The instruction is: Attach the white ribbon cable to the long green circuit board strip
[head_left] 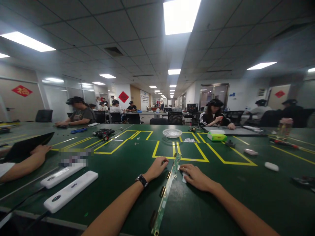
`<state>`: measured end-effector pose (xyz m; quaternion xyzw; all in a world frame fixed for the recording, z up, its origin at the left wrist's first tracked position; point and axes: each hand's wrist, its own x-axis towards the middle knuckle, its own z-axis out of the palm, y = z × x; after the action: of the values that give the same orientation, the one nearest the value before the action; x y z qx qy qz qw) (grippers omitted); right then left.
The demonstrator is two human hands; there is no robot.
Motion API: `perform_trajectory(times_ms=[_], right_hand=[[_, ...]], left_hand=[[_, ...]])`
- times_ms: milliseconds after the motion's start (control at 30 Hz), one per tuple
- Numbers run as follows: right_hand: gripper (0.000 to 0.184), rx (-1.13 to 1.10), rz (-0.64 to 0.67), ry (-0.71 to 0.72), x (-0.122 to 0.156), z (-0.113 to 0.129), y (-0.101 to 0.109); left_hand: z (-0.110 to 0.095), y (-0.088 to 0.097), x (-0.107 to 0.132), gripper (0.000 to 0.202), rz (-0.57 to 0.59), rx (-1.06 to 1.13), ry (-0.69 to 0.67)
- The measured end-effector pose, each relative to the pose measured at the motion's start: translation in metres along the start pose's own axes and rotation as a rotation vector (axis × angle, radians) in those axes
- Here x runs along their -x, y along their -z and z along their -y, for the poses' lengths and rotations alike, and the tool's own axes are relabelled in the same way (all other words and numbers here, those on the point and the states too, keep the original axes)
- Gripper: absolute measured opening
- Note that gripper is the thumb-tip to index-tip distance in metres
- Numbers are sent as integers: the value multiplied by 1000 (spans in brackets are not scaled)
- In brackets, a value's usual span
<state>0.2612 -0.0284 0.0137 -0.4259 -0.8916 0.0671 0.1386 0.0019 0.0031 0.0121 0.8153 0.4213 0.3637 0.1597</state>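
A long, narrow green circuit board [166, 196] lies lengthwise in front of me, with several dark-and-gold flexible tabs along its left edge. My left hand [157, 167], with a black watch on the wrist, is left of the board's far end. Its fingers are bent together, and whatever is between them is hidden. On the other side, my right hand [197, 177] has its fingers closed on a small white paper-like piece [184, 178] at the board's right edge. Whether either hand touches the board itself is hard to tell.
Beyond the board stands a clear round dish [172, 133] near a crumpled white tissue [189, 140]. Yellow tape marks the green table [221, 196]. White power strips [71, 191] lie left, beside a co-worker's arm [27, 162]. A green pack [216, 136] and white case [271, 166] lie right.
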Motion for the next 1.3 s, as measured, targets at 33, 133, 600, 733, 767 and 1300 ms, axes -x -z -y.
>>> perform_trajectory(times_ms=[33, 133, 600, 733, 767, 1300], right_hand=[[45, 10, -2, -11, -1, -2, 1], [45, 90, -30, -149, -2, -16, 4], [43, -11, -25, -24, 1, -12, 8], [43, 67, -62, -178, 2, -25, 8], [43, 77, -63, -190, 3, -26, 7], [26, -62, -175, 12, 0, 10, -1]], left_hand=[[1, 0, 0, 25, -1, -2, 1], [0, 1, 1, 23, -10, 2, 8], [-2, -1, 4, 24, -29, -31, -15], [-5, 2, 9, 27, 56, -135, -28], [-7, 3, 11, 28, 93, -182, -31], [-27, -8, 19, 62, 213, -168, 87]])
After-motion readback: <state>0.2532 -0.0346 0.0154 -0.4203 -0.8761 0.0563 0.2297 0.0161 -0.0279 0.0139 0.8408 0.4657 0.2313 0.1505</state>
